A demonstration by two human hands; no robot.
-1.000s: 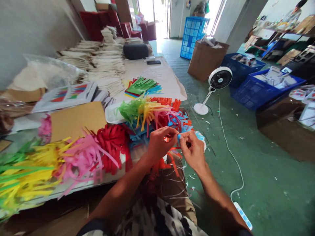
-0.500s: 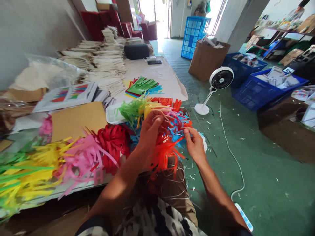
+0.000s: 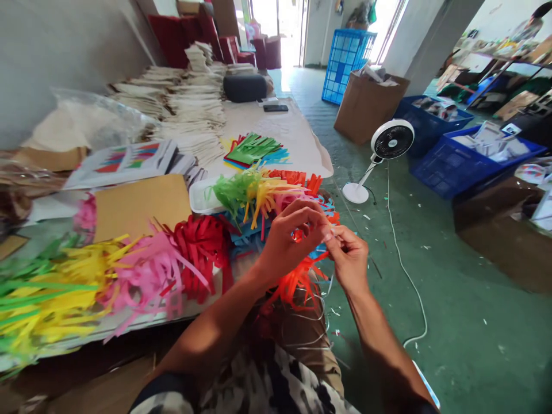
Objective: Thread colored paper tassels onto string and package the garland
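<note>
My left hand [image 3: 290,238] and my right hand [image 3: 351,261] meet above my lap, thumb and fingertips of each pinched together. Whatever sits between the fingertips is too small to make out. Just below them hangs a bunch of orange paper strips [image 3: 297,283], close to my left hand. Behind the hands lie more fringed strips: a green bunch [image 3: 235,190], a yellow bunch [image 3: 263,198] and blue strips [image 3: 248,237], partly covered by my left hand. Thin white string [image 3: 308,347] trails over my knee.
Red [image 3: 202,250], pink [image 3: 146,273] and yellow fringed bunches [image 3: 71,282] line the table's near edge. Beyond are a cardboard sheet [image 3: 140,207], a white tray [image 3: 202,198] and a fringed stack [image 3: 254,149]. A fan [image 3: 391,140] and its cord [image 3: 407,270] occupy the floor at right.
My left hand has moved right and slightly down, away from the yellow and pink strips. Its fingertips now meet those of my right hand, which were apart before.
</note>
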